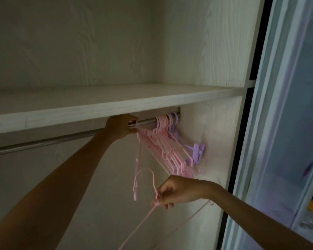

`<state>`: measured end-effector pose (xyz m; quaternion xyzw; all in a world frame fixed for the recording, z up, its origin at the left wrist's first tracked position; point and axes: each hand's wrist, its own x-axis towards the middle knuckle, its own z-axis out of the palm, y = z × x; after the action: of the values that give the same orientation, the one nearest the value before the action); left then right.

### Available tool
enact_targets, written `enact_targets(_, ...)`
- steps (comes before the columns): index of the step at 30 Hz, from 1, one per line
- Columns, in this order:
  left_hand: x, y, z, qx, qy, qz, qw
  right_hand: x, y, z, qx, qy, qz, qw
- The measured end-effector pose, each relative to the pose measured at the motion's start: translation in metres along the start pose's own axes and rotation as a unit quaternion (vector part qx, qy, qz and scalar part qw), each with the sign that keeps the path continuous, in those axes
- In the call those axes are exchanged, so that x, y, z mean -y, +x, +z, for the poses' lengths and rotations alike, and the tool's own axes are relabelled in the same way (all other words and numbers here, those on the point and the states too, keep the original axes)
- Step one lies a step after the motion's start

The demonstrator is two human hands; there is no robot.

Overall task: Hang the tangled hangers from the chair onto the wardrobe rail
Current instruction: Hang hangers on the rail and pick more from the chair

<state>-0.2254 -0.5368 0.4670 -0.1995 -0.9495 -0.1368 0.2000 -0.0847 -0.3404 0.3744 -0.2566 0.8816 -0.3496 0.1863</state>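
Observation:
A silver wardrobe rail (146,122) runs under a white shelf. Several pink hangers (167,150) and a few purple hangers (195,150) hang bunched at the rail's right end. My left hand (120,126) is up at the rail, fingers closed on the hook of a pink hanger (138,159) that dangles below it. Lower down, my right hand (172,191) pinches the neck of another pink hanger (145,179), whose hook curves upward and whose body slants down to the left. The chair is out of sight.
The white shelf (116,105) sits just above the rail. The wardrobe side panel (219,134) stands close behind the hung hangers. A sliding door (282,141) with a dark edge fills the right side.

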Motion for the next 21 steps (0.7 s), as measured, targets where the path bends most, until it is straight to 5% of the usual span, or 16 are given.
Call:
enact_targets(13, -0.056, 0.038, 0.043, -0.049, -0.164, -0.061, 0.983, -0.019, -0.004, -0.024, -0.1, -0.005, 0.004, 0.995)
enact_targets(21, -0.045, 0.01, 0.018, -0.031, 0.05, -0.028, 0.998, -0.012, -0.01, -0.032, -0.137, -0.033, -0.01, 0.99)
